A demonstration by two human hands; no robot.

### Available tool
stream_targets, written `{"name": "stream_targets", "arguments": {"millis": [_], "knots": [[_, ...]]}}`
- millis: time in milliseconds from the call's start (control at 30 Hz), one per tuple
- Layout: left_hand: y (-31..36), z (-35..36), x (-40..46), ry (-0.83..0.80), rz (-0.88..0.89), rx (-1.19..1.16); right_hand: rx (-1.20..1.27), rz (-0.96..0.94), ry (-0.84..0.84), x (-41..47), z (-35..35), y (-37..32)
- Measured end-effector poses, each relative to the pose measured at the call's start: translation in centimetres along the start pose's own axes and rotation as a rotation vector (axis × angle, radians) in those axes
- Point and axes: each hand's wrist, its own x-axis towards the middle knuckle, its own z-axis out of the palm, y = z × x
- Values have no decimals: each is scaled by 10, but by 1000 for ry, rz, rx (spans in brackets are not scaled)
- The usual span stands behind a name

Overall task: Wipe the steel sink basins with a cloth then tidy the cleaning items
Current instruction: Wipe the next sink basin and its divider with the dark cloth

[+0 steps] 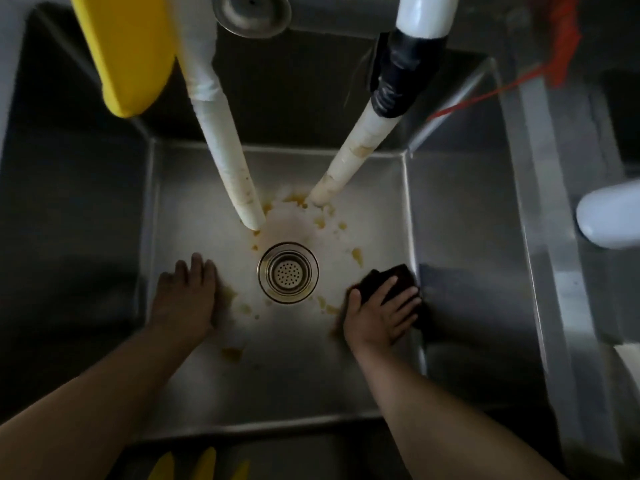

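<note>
I look straight down into a deep steel sink basin [284, 382]. Its floor carries white foam and yellow-brown stains around the round drain strainer [287, 272]. My right hand [381, 311] presses a dark cloth [398, 277] flat on the basin floor at the right wall, fingers spread over it. My left hand [185, 296] rests flat on the floor left of the drain, fingers straight, holding nothing.
Two white hoses [227, 161] [349, 168] hang down into the basin and end near the foam. A yellow object [128, 53] hangs top left, a steel tap fitting [252, 13] at top. An orange-red item [561, 39] and a white container [609, 216] sit on the right ledge.
</note>
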Motion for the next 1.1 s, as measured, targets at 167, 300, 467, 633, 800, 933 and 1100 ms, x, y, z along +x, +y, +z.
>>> {"name": "stream_targets", "arguments": {"millis": [167,300,467,633,800,933,1100], "knots": [[2,9,4,14,4,96,-56,-134,52,55,-18,-39],[-3,14,10,35,36,61,-116,-246,71,97,-37,-71],[-9,20,16,19,71,42,-195,-322,43,138,-62,-108],[-11,23,18,20,84,34,-267,-546,26,164,-77,-120],[-11,19,13,12,88,16,-409,-698,42,148,-64,-92],[-11,12,8,-4,92,13,-444,-731,-13,113,-47,-48],[-11,7,4,-28,92,-32,-485,-648,-73,57,-25,3]]}}
